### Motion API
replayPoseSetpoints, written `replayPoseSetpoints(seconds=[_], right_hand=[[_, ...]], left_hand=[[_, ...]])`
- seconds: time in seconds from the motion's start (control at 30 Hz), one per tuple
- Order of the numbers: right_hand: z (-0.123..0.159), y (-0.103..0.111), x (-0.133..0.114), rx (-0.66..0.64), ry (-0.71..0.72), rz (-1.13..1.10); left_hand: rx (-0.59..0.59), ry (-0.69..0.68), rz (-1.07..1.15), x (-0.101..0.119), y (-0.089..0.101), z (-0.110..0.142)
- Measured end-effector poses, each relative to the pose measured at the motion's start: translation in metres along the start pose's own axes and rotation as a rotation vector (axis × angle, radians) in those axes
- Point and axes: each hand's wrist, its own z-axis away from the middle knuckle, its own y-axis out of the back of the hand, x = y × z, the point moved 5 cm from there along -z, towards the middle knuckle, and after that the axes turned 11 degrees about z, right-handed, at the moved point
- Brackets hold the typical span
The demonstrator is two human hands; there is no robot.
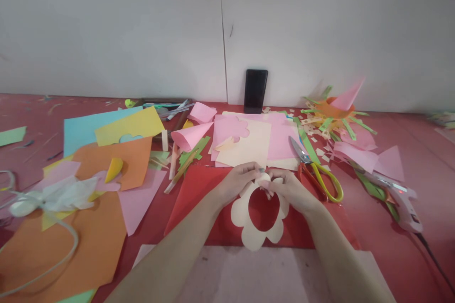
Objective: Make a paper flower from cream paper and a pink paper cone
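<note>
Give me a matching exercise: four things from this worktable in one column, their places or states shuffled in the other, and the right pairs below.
1. flower-shaped paper ring
2. phone
3. scissors
4. glue gun

A. propped upright against the wall
B. showing a small red light
C. held in the left hand and right hand
D. partly yellow, lying beside the right hand

Pairs: 1-C, 2-A, 3-D, 4-B
</note>
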Motion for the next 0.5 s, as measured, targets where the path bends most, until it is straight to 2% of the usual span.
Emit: replayPoseSetpoints(seconds=[0.17,0.5], right_hand=[[-0.0017,0.0037,-0.0011,0.099,0.035,-0.147],[-0.0015,0.0052,0.0018,0.088,0.028,-0.193]], left_hand=[[-0.048,-0.111,0.070,0.0076,-0.0041,0.0010],[-0.060,-0.059,0.035,-0.0017,0.0025,-0.0040]])
